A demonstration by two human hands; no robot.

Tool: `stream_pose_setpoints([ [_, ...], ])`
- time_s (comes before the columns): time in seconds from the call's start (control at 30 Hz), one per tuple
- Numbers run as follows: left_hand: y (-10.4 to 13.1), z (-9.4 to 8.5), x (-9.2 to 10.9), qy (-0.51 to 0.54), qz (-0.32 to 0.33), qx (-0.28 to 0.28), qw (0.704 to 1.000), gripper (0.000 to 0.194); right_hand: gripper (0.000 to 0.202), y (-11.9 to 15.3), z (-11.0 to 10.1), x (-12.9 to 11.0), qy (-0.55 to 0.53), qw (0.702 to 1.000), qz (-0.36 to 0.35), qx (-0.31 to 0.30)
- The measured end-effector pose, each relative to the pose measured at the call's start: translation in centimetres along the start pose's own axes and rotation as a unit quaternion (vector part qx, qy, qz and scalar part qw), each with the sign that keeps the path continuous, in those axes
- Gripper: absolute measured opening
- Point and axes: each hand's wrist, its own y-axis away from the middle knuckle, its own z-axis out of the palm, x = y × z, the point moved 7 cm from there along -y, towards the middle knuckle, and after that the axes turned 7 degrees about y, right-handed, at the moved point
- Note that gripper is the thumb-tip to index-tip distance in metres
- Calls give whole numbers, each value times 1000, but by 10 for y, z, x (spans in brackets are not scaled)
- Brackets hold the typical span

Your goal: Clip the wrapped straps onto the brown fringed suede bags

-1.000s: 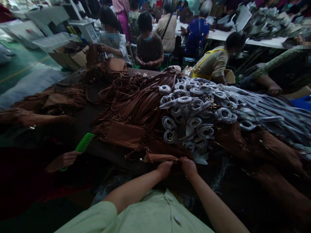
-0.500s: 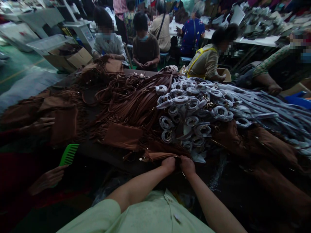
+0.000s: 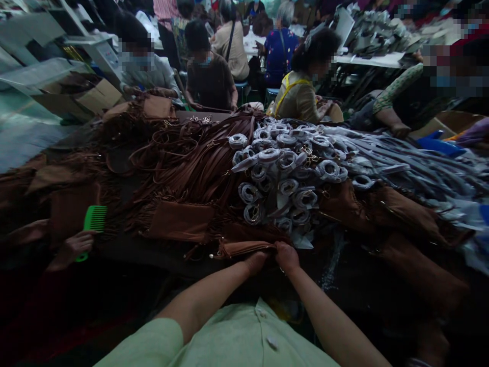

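A brown fringed bag (image 3: 244, 248) lies at the table's front edge, its top side toward me, with small metal fittings at its left end. My left hand (image 3: 257, 262) is closed at the bag's near edge, its fingers mostly hidden. Gripping the bag's right end is my right hand (image 3: 287, 257), with the fingers bent around the edge. A small metal piece shows just below that hand. Another brown fringed bag (image 3: 180, 220) lies flat to the left. Beyond my hands are several wrapped strap coils (image 3: 286, 160) with metal clasps.
At left, a co-worker's hand holds a green comb (image 3: 94, 219) by a brown bag (image 3: 72, 204). Loose brown straps (image 3: 214, 158) cover the table's middle. More brown bags (image 3: 407, 211) lie at right. Several people work across the table, near a cardboard box (image 3: 93, 102).
The view has turned slightly right, so things sit farther left. The co-worker's green comb has risen to the bag at left. Both my hands stay on the same bag.
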Motion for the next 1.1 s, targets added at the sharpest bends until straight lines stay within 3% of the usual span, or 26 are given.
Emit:
stream_pose_setpoints([
  [0.2, 24, 2, 24, 4, 179, -11, 984, 25, 18, 5, -4, 3, -65, 995, -61, -54],
  [0.37, 9, 7, 12, 2, 111, -24, 993, 17, 12, 3, -3, -1, -141, 984, -83, -78],
  [0.47, -1, 3, 7, 19, 80, -21, 996, 14, 20, 12, -6, 6, -212, 971, -87, -73],
  [0.53, -5, 0, 4, 36, 66, -25, 997, 15, 27, 24, -11, 33, -307, 949, -64, -24],
  [0.6, -6, -1, 1, 51, 47, -32, 997, 15, 31, 42, -12, 86, -373, 926, 16, 61],
  [0.67, -7, -2, -1, 62, 29, -32, 997, 15, 33, 66, -5, 154, -318, 929, 146, 121],
  [0.73, -9, -3, -2, 71, 23, -27, 997, 15, 34, 89, 8, 218, -219, 928, 274, 126],
  [0.8, -10, -2, -2, 80, 21, -29, 996, 16, 32, 100, 20, 261, -163, 931, 311, 99],
  [0.9, -12, -1, -4, 87, 17, -34, 995, 16, 29, 95, 30, 286, -122, 950, 280, 66],
  [1.1, -13, 1, -7, 86, 24, -14, 996, 13, 26, 75, 36, 277, -45, 976, 211, 5],
])
